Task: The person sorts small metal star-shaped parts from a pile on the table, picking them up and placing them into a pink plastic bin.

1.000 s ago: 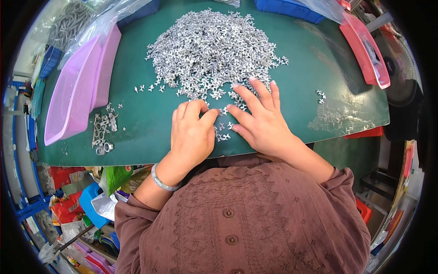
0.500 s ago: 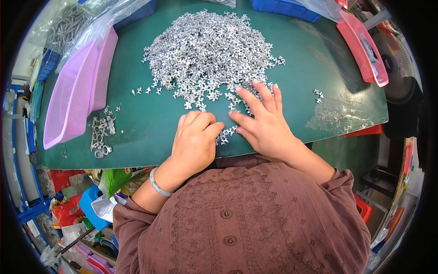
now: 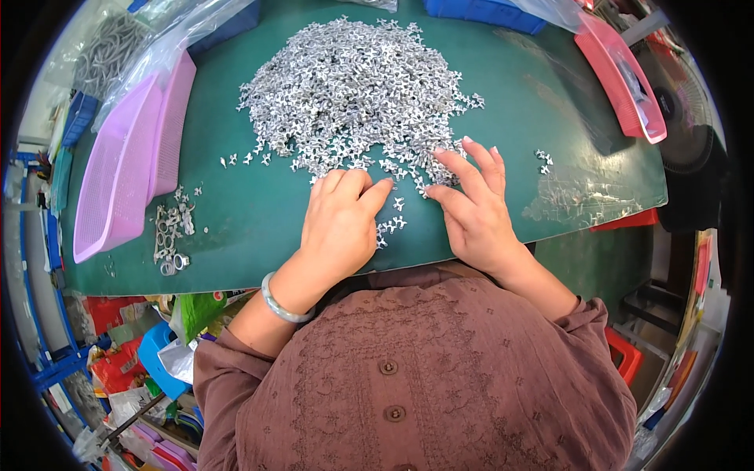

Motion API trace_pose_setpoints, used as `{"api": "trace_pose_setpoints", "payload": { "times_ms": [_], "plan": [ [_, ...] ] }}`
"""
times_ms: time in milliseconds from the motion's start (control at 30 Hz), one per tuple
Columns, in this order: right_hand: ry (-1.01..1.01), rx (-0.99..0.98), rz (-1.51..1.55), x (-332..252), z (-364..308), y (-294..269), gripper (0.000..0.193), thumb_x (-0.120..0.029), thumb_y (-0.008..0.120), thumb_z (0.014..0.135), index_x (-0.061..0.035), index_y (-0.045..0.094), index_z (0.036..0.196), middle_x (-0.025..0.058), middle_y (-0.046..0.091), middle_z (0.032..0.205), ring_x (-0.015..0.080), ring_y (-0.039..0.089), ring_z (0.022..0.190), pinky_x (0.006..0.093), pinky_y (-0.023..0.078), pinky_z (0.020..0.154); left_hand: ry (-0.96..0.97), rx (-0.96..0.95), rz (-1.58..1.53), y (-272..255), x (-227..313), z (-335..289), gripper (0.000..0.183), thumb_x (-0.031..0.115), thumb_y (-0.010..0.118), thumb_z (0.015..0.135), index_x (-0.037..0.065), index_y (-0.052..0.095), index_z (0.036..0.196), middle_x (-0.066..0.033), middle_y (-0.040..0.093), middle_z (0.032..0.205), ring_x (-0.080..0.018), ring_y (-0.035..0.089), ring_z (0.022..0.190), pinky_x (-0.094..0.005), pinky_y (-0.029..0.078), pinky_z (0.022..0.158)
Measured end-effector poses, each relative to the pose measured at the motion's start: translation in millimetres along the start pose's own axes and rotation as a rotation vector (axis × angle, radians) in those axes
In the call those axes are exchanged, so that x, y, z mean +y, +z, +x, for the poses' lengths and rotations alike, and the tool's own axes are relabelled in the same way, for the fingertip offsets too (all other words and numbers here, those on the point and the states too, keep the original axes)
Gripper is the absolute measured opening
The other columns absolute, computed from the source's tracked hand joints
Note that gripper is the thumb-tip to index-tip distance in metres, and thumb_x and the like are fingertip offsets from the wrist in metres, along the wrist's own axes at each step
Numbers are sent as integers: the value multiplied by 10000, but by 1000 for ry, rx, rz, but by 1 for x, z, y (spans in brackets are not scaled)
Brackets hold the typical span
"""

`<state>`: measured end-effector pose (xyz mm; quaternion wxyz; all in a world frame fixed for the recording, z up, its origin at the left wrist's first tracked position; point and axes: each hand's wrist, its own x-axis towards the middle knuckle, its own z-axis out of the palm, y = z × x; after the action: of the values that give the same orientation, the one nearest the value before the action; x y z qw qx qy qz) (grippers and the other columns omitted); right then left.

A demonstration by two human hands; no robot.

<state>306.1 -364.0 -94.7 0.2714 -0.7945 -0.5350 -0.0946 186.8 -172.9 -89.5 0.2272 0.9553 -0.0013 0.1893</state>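
Note:
A large heap of small silver-grey branched metal pieces (image 3: 353, 86) lies on the green table (image 3: 236, 235). My left hand (image 3: 342, 216), with a pale bangle (image 3: 281, 302) on its wrist, is closed at the heap's near edge. Its fingers curl under, so whatever they hold is hidden. My right hand (image 3: 479, 204) is open at the heap's near right edge, thumb and fingers apart, fingertips over or touching loose pieces. Between the hands, a few separate metal pieces (image 3: 389, 226) lie near the table's front edge.
Purple baskets (image 3: 118, 173) stand at the left, beside some metal rings and scraps (image 3: 173, 231). A red basket (image 3: 620, 78) sits at the far right. Blue bins (image 3: 487, 12) and clear plastic line the back. A few loose pieces (image 3: 543, 161) lie to the right.
My hands have moved apart: the right has shifted right, and the left has moved slightly forward toward the heap. More of the loose pieces between them now show.

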Motion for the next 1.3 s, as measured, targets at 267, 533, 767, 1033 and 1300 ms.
{"api": "trace_pose_setpoints", "payload": {
  "times_ms": [267, 533, 767, 1033, 1300],
  "plan": [
    [11, -52, -23, 0, -8, -2, 254, -30, 648, 768, -105, 732, 996, 130, 515, 1399, 418, 379, 1349, 662, 228, 1107, 38, 8, -60, -1, 3, -1, 349, -73, 582, 727, 46, 709, 1029, -96, 608, 981, -292, 565, 925, -401, 444, 834],
    [-4, -61, 56, 0, -11, -5, 184, -75, 695, 786, -118, 734, 960, 118, 510, 1395, 404, 366, 1355, 648, 218, 1118, 147, -69, -115, -4, 2, -7, 287, -68, 598, 732, 40, 701, 976, -79, 632, 997, -280, 581, 944, -397, 448, 855],
    [-54, -38, 16, -7, 2, 7, 146, -143, 749, 788, -94, 702, 918, 110, 506, 1390, 393, 353, 1364, 649, 233, 1110, 133, -23, -115, -2, 6, -4, 267, -75, 593, 728, 26, 693, 954, -89, 611, 939, -284, 572, 895, -396, 441, 821],
    [-37, -37, 84, -2, -6, 2, 108, -135, 755, 780, -99, 678, 847, 92, 519, 1385, 386, 361, 1362, 640, 213, 1123, 126, -25, -127, -1, 8, -5, 280, -75, 590, 729, 24, 697, 967, -93, 601, 933, -283, 568, 887, -391, 438, 815],
    [-27, -71, 143, 3, -18, -13, 119, -128, 773, 755, -104, 693, 840, 96, 525, 1382, 394, 373, 1356, 624, 211, 1128, 137, -45, -134, 1, 12, -1, 312, -75, 585, 740, 23, 710, 1009, -83, 600, 928, -266, 556, 868, -381, 433, 806]
  ]
}}
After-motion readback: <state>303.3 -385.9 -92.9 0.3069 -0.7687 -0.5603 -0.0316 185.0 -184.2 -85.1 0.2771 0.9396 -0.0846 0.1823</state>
